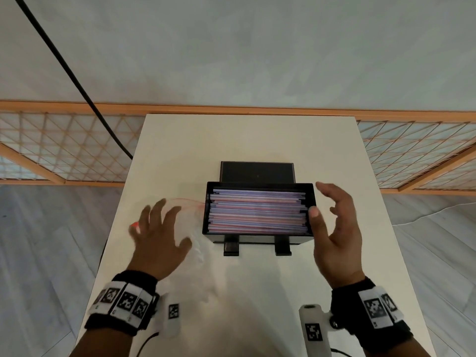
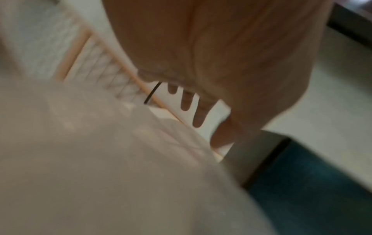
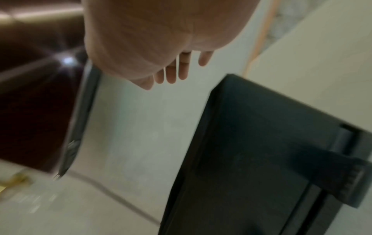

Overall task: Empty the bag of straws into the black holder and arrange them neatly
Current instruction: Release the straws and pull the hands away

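Straws lying level in your black holder — bag emptied at nine o'clock; left hand and right hand both spreading, gripping nothing — little remaining.

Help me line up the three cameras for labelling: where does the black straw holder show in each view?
Head: black holder at centre, full of straws, between the two hands.
Left wrist: only a dark corner at the top right edge, blurred.
Right wrist: its dark outer wall fills the lower right.
Shared landmark: the white table.
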The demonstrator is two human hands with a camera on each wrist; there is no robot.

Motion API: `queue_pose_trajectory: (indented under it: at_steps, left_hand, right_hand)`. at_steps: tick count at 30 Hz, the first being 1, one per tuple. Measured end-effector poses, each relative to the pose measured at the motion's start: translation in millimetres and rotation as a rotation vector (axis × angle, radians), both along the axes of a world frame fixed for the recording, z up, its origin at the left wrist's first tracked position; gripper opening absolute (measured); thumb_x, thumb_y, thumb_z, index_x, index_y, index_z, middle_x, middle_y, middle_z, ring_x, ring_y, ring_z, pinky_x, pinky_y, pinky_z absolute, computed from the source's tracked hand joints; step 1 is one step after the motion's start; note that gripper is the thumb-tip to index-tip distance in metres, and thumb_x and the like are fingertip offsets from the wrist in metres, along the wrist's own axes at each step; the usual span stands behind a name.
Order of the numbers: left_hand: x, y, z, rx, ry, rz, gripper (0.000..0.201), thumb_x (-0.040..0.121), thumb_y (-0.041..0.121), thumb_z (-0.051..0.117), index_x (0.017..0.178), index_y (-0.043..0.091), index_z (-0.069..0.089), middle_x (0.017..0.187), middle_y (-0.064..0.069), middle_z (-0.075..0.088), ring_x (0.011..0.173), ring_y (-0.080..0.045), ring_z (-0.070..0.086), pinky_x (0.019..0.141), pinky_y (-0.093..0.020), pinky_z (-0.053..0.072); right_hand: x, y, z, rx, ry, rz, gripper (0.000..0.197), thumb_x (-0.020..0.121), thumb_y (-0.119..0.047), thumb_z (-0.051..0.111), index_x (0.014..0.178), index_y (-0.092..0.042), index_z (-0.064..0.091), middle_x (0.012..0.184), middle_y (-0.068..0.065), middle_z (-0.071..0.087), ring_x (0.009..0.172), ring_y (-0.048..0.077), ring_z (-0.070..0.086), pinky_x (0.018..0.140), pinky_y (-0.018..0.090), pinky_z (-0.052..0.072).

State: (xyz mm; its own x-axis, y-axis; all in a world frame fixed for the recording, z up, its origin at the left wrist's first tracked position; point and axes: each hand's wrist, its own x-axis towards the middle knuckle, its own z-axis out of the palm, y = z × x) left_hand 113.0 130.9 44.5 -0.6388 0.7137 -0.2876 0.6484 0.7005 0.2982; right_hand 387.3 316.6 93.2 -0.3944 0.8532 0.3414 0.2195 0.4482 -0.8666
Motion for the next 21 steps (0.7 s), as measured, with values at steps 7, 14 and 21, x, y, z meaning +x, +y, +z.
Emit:
queue_pose_trajectory:
  at_steps: [7,14,21]
  left_hand:
    - [5,-34,-55,-0.319,-0.136,0.055,0.121,0.072,0.063,0.070,0.157,0.029,-0.010,0.163,-0.006,-0.001,0.148,-0.036,0.012,0.110,-0.058,0.033]
    - [-5,-54,-30,0.157,-0.141,0.213,0.028,0.093,0.008,0.054,0.117,0.006,0.066,0.116,-0.016,0.070,0.108,-0.036,0.064,0.093,-0.038,0.047]
    - [1,-95,39,0.634,-0.776,0.488,0.024,0.090,0.040,0.057,0.105,0.025,0.068,0.102,-0.004,0.074,0.099,-0.019,0.071,0.093,-0.041,0.055]
  right_hand:
    - [-42,-65,14,0.122,-0.149,0.567,0.029,0.094,-0.003,0.061,0.121,-0.013,0.068,0.126,-0.002,0.062,0.124,0.017,0.058,0.100,0.039,0.050]
    - [-94,-120,-5,0.063,-0.616,0.949,0.075,0.093,-0.046,0.067,0.156,-0.034,0.028,0.166,-0.008,0.018,0.154,0.016,0.016,0.125,0.037,0.025]
    - [-158,-146,-29,-0.124,-0.457,0.929,0.090,0.082,-0.028,0.081,0.155,-0.029,0.028,0.157,-0.004,0.031,0.145,0.012,0.033,0.119,0.028,0.035]
